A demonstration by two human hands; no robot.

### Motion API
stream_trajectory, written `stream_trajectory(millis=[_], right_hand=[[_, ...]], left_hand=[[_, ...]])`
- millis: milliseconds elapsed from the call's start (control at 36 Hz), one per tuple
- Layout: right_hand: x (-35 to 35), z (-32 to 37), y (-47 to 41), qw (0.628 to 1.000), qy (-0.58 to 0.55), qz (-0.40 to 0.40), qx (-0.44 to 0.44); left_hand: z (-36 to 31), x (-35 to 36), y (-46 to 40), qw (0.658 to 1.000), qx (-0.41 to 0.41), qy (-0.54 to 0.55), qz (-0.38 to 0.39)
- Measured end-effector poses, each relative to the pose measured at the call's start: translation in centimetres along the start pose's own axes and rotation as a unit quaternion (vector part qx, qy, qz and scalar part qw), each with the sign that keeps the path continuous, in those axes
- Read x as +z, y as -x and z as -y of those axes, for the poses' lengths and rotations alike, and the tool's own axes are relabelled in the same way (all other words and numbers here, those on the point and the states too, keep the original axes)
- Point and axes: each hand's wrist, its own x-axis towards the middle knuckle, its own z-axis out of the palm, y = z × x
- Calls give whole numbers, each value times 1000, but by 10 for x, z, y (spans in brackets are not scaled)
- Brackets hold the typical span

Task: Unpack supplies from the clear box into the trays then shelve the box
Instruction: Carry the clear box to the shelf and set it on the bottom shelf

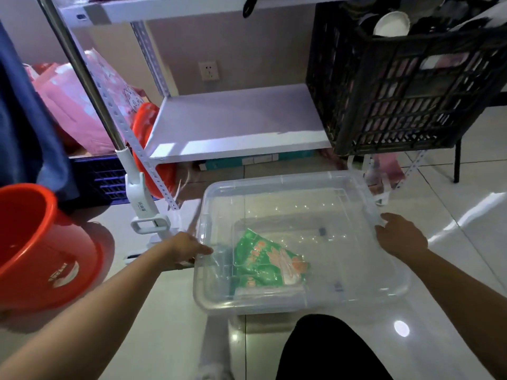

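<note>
The clear box (299, 182) is held above the tiled floor in front of a white shelf unit. My left hand (189, 249) grips its left rim and my right hand (399, 237) grips its right rim. Inside the box lies a green packet (263, 259) with orange print, near the front left. The rest of the box's bottom looks bare. The lower white shelf board (236, 124) lies just beyond the box, with open room on its left and middle.
A black lattice crate (406, 86) holding dishes fills the shelf's right side. A red bucket (41, 248) stands at the left, beside a mop stand (142, 204). Pink bags (76, 105) sit behind the shelf post. My dark-clad knee (329, 349) is below the box.
</note>
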Motion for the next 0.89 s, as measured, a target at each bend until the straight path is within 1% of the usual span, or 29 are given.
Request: stream_trajectory(millis=[83,111,139,194,222,250,278,333,389,472,583,639,722,833,889], right_hand=[[-1,14,4,996,87,11,9],[-1,22,7,992,124,5,2],[2,31,10,990,142,0,-25],[13,52,21,987,91,26,-130],[20,64,29,979,57,52,-187],[30,78,37,967,52,79,-237],[41,92,47,952,77,105,-276],[66,118,63,923,144,152,-323],[87,141,74,904,193,201,-324],[99,165,75,896,230,246,-289],[100,179,73,893,250,262,-266],[101,179,72,895,250,265,-259],[103,178,72,897,246,264,-257],[104,179,70,897,239,272,-254],[106,179,69,897,238,274,-251]], left_hand=[[11,-5,6,997,-24,-43,55],[14,-7,6,997,-23,-48,59],[16,-9,4,997,-14,-44,54],[18,-10,-1,1000,12,-1,19],[20,-10,-3,999,23,32,0],[22,-8,-4,997,31,63,-17],[24,-7,-4,995,39,92,-29],[28,-3,-6,989,38,142,-18],[32,0,-9,985,20,170,7],[39,1,-14,972,0,231,42],[43,1,-17,945,-12,307,109],[39,-1,-16,941,-10,313,130],[29,-10,-17,959,-14,265,104],[11,-19,-19,975,-27,215,56],[4,-19,-17,980,-40,187,47]])
